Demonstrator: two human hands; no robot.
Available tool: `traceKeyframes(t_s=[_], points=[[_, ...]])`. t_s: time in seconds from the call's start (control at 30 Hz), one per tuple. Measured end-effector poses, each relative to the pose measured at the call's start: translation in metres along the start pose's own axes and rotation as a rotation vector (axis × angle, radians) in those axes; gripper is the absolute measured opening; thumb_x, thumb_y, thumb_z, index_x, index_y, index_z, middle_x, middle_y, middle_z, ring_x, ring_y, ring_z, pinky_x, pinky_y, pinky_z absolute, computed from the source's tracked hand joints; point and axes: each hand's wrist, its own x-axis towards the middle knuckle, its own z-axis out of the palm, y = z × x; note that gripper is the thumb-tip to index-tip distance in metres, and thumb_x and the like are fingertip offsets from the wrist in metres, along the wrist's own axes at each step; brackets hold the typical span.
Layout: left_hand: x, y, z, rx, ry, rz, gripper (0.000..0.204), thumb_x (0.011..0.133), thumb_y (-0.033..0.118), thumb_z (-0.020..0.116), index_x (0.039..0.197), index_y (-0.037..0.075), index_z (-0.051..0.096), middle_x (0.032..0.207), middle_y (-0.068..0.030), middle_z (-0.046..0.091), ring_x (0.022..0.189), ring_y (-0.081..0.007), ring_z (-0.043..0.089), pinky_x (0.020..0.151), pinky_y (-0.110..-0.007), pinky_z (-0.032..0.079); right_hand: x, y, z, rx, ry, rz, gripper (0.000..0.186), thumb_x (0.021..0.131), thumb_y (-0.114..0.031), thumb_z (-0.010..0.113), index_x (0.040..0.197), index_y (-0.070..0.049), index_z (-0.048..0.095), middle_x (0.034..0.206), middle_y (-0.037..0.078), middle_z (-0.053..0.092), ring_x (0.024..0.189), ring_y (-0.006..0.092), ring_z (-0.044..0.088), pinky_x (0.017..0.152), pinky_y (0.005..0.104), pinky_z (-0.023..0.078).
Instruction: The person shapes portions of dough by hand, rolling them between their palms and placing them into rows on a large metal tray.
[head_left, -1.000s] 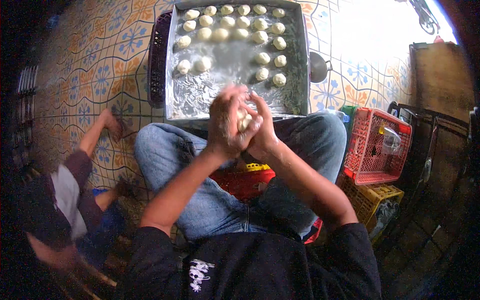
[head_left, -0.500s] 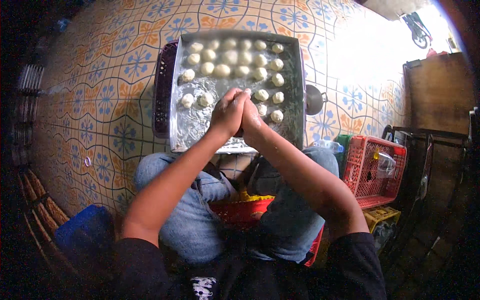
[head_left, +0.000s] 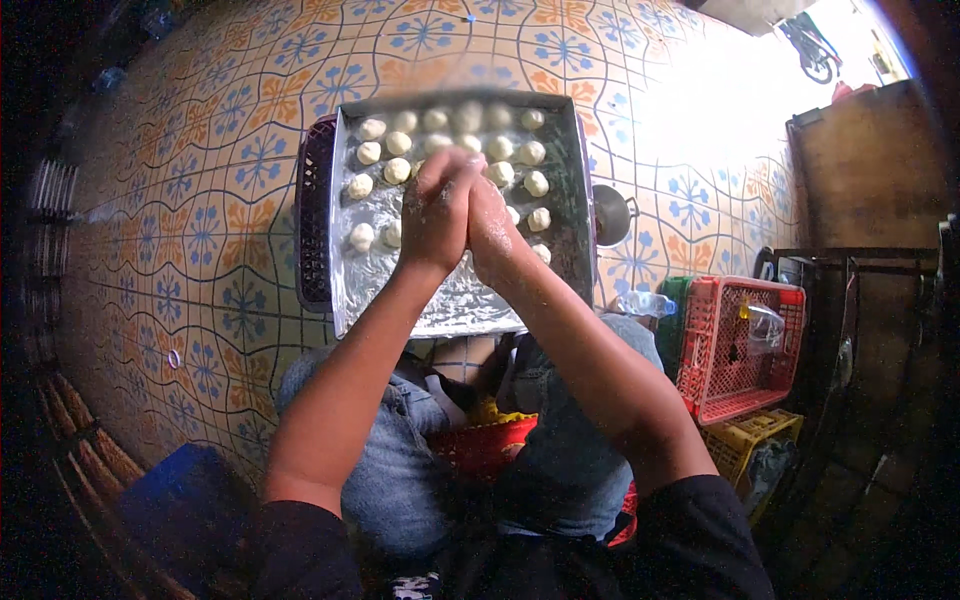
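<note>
From my station I can read no words, numbers or signs. The one clear marking is a white print on the front of the black shirt; my view's lower edge cuts it off, and I make out no letters.

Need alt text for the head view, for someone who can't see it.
A person's left hand and right hand are pressed together over a metal tray of pale dough balls; anything between the palms is hidden. Around it lies patterned tile floor, with a red crate at right.
</note>
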Motion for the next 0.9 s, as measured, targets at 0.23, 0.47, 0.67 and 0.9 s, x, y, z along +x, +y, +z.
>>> traceKeyframes(t_s=[0.23, 0.47, 0.67, 0.9], points=[[0.012, -0.012, -0.008, -0.009, -0.025, -0.13, 0.035, 0.103, 0.032, 0.052, 0.104, 0.001, 0.068, 0.106, -0.0104, 0.072, 0.102, -0.019, 0.065, 0.097, -0.032, 0.047, 0.017, 0.028, 0.019, 0.371, 0.031, 0.348, 0.046, 0.107, -0.037, 0.038, 0.123, -0.003, 0.066, 0.115, 0.02, 0.071, 0.107, 0.0266, 0.066, 0.084, 0.042, 0.052], [0.011, -0.017, -0.013, -0.021, -0.048, -0.088, 0.033, 0.103, 0.031, 0.053, 0.103, 0.001, 0.068, 0.103, -0.0093, 0.071, 0.098, -0.0177, 0.065, 0.095, -0.031, 0.047, 0.014, 0.017, 0.017, 0.14, -0.065, 0.318, 0.042, 0.108, -0.035, 0.04, 0.119, -0.003, 0.065, 0.107, 0.015, 0.07, 0.097, 0.0232, 0.066, 0.078, 0.0392, 0.053], [0.01, -0.004, -0.001, -0.033, -0.071, -0.087, 0.033, 0.103, 0.032, 0.053, 0.101, 0.003, 0.068, 0.1, -0.0069, 0.07, 0.096, -0.0168, 0.064, 0.092, -0.031, 0.048, 0.017, 0.025, 0.013, 0.312, -0.003, 0.385, 0.038, 0.108, -0.034, 0.041, 0.118, -0.005, 0.065, 0.104, 0.012, 0.069, 0.094, 0.0205, 0.065, 0.074, 0.037, 0.054], [0.007, -0.01, -0.003, -0.121, -0.068, -0.108, 0.034, 0.104, 0.033, 0.055, 0.104, 0.002, 0.067, 0.103, -0.0063, 0.069, 0.101, -0.0166, 0.062, 0.098, -0.032, 0.045, 0.003, -0.019, 0.013, 0.445, 0.114, 0.219, 0.026, 0.101, -0.026, 0.058, 0.107, -0.002, 0.067, 0.092, 0.017, 0.071, 0.084, 0.02, 0.067, 0.073, 0.0391, 0.054]])
